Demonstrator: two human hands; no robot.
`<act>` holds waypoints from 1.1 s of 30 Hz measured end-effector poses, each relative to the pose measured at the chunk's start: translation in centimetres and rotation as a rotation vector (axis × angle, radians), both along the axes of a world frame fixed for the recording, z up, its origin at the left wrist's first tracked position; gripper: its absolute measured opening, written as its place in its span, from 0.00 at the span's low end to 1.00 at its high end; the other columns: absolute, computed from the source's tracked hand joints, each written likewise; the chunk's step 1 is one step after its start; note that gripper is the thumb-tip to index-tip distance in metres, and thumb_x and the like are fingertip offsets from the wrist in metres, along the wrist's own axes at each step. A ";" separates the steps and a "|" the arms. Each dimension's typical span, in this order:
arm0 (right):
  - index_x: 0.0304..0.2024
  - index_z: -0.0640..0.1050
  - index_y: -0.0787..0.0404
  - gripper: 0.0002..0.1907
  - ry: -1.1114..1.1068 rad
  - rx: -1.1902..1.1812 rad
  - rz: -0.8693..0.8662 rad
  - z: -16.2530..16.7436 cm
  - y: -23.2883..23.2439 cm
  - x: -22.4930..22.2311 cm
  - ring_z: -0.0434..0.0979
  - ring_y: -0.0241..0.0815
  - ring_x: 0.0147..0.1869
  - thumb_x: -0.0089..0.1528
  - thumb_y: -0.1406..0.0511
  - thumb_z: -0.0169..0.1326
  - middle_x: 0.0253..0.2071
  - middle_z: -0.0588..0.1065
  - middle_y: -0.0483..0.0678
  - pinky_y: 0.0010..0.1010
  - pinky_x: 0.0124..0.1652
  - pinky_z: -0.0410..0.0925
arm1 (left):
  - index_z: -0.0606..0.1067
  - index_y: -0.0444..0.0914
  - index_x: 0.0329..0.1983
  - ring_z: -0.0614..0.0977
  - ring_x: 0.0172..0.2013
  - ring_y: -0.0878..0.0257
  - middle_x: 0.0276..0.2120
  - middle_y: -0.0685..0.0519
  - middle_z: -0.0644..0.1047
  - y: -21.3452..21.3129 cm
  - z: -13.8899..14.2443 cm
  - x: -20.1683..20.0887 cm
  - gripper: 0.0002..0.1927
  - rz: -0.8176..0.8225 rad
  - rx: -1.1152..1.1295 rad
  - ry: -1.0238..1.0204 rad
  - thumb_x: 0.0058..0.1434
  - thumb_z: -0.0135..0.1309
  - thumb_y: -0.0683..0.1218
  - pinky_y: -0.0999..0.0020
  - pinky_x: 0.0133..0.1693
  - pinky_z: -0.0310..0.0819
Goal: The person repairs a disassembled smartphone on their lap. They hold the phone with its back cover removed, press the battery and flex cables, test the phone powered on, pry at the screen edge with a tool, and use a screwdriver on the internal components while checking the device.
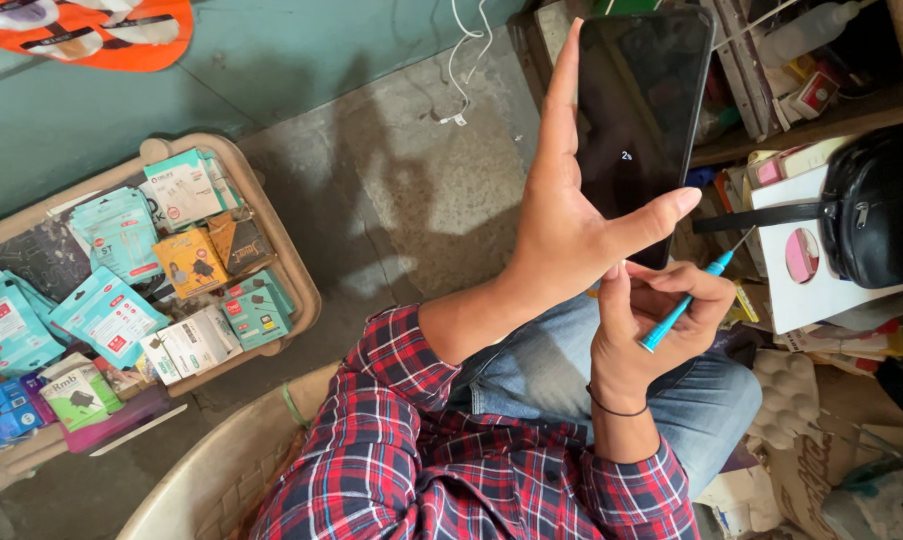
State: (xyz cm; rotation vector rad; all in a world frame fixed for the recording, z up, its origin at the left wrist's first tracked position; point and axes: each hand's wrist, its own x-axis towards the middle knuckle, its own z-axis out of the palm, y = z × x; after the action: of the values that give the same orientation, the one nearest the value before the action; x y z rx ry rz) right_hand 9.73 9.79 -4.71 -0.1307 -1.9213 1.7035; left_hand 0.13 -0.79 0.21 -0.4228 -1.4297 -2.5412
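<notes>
The person wears a plaid shirt [422,470] of woven cloth, checked in red, dark navy and white, with thin pale lines crossing broader dark bands. Both sleeves are long and end short of the wrists, the left cuff [397,350] wide and loose. A thin dark band [617,408] circles the wrist of the right hand [652,320]. The legs are in faded blue denim jeans [707,405], with a stitched seam visible.
</notes>
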 end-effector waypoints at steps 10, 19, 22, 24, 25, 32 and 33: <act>0.49 0.64 0.61 0.22 -0.111 -0.078 0.000 -1.3 -2.7 1.0 0.80 0.36 0.42 0.65 0.79 0.63 0.45 0.77 0.54 0.24 0.43 0.74 | 0.40 0.40 0.82 0.66 0.65 0.65 0.69 0.51 0.60 -3.0 0.8 -0.1 0.56 0.127 0.062 -0.008 0.64 0.67 0.35 0.71 0.68 0.62; 0.50 0.63 0.61 0.23 -0.049 -0.032 0.007 -4.4 0.0 -0.3 0.79 0.36 0.49 0.66 0.80 0.64 0.48 0.76 0.54 0.22 0.50 0.73 | 0.41 0.40 0.82 0.65 0.66 0.66 0.70 0.52 0.58 -0.4 -3.1 -0.8 0.55 0.094 0.076 -0.011 0.63 0.66 0.35 0.70 0.68 0.62; 0.50 0.64 0.61 0.23 -0.028 -0.033 0.008 -5.4 0.4 -0.1 0.79 0.36 0.51 0.66 0.81 0.64 0.48 0.75 0.53 0.23 0.52 0.74 | 0.41 0.41 0.82 0.65 0.67 0.67 0.70 0.53 0.58 0.3 -4.1 -0.8 0.55 0.107 0.054 0.010 0.64 0.66 0.35 0.71 0.69 0.61; 0.52 0.64 0.61 0.25 -0.044 -0.020 0.004 -5.6 0.4 0.2 0.79 0.35 0.49 0.65 0.81 0.65 0.47 0.75 0.52 0.23 0.50 0.73 | 0.41 0.41 0.83 0.65 0.67 0.66 0.70 0.53 0.58 0.2 -4.2 -0.7 0.55 0.100 0.055 0.005 0.65 0.66 0.35 0.71 0.69 0.61; 0.52 0.64 0.61 0.25 -0.035 -0.031 0.005 -5.6 0.4 0.2 0.79 0.35 0.49 0.65 0.81 0.65 0.46 0.75 0.53 0.23 0.49 0.74 | 0.41 0.41 0.83 0.65 0.67 0.66 0.70 0.52 0.58 0.2 -4.3 -0.7 0.55 0.094 0.058 0.000 0.65 0.66 0.35 0.71 0.69 0.61; 0.52 0.64 0.61 0.23 -0.004 -0.073 -0.012 -5.7 0.7 0.3 0.80 0.36 0.44 0.66 0.81 0.63 0.45 0.76 0.55 0.23 0.46 0.75 | 0.41 0.42 0.82 0.65 0.67 0.66 0.70 0.52 0.58 0.4 -4.3 -0.8 0.55 0.092 0.054 0.000 0.64 0.66 0.35 0.70 0.69 0.61; 0.52 0.64 0.61 0.23 0.000 -0.070 -0.010 -5.7 0.7 0.3 0.80 0.36 0.44 0.66 0.81 0.63 0.45 0.77 0.55 0.22 0.45 0.75 | 0.41 0.42 0.82 0.65 0.66 0.66 0.70 0.52 0.58 0.4 -4.2 -0.8 0.55 0.093 0.057 -0.002 0.64 0.66 0.35 0.70 0.69 0.61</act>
State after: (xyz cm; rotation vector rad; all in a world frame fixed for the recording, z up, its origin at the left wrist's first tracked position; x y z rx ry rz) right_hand 10.04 10.49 -10.42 -0.1664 -1.8590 1.7652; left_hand -0.63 -0.39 -4.03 -0.3370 -1.3413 -2.5018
